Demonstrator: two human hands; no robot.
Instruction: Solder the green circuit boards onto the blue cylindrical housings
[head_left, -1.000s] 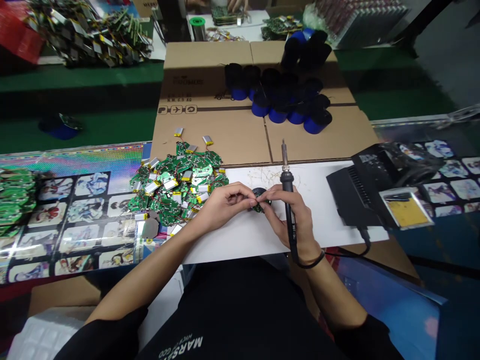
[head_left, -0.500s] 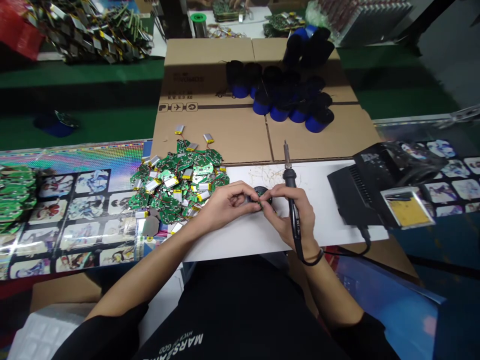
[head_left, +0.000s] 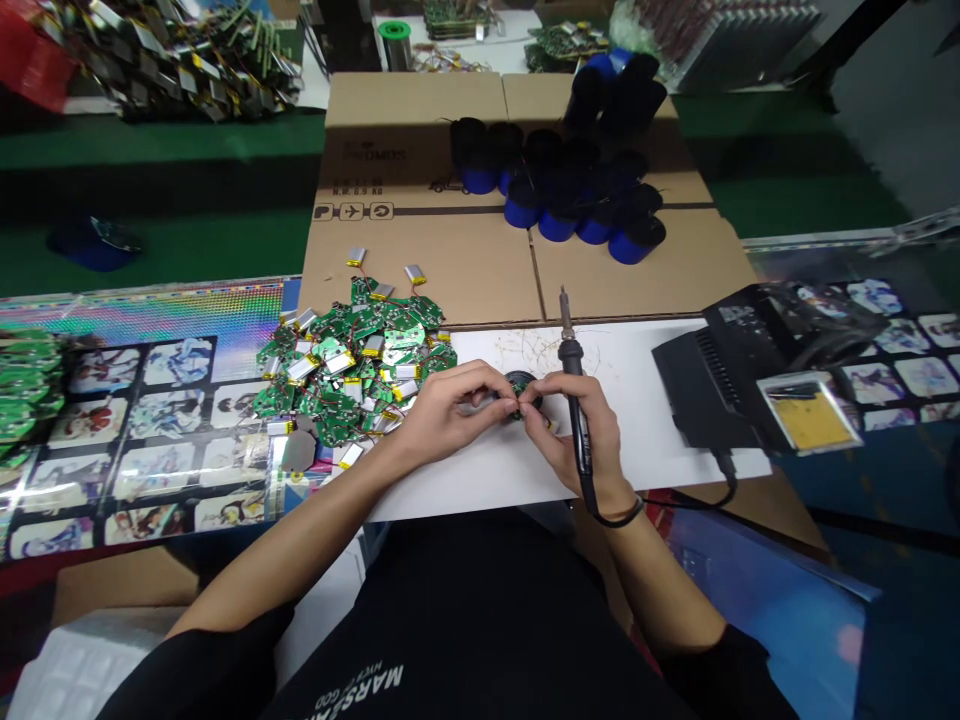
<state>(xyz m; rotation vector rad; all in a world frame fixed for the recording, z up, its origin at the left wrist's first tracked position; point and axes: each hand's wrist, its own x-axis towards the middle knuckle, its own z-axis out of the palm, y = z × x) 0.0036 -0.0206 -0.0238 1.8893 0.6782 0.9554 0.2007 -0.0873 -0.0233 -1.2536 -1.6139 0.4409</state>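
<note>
Over a small round dark part with green circuit board in it, the fingertips of both hands meet. My left hand is closed in a pinch at its left side; what lies between the fingertips is too small to make out. My right hand holds a black soldering iron, tip pointing up and away, while its thumb and index finger pinch at the same part. The fingers hide much of the round part. To the left lies a heap of green circuit boards with small silver battery packs wired on.
Blue-and-black cylindrical housings stand on a cardboard sheet beyond the white work surface. At the right sit a black soldering station and a yellow sponge tray. Thin wire scraps lie behind the hands.
The soldering iron and my right hand have shifted slightly left, the iron's tip a little lower. Both hands stay pinched at the round part, and the view has shifted slightly.
</note>
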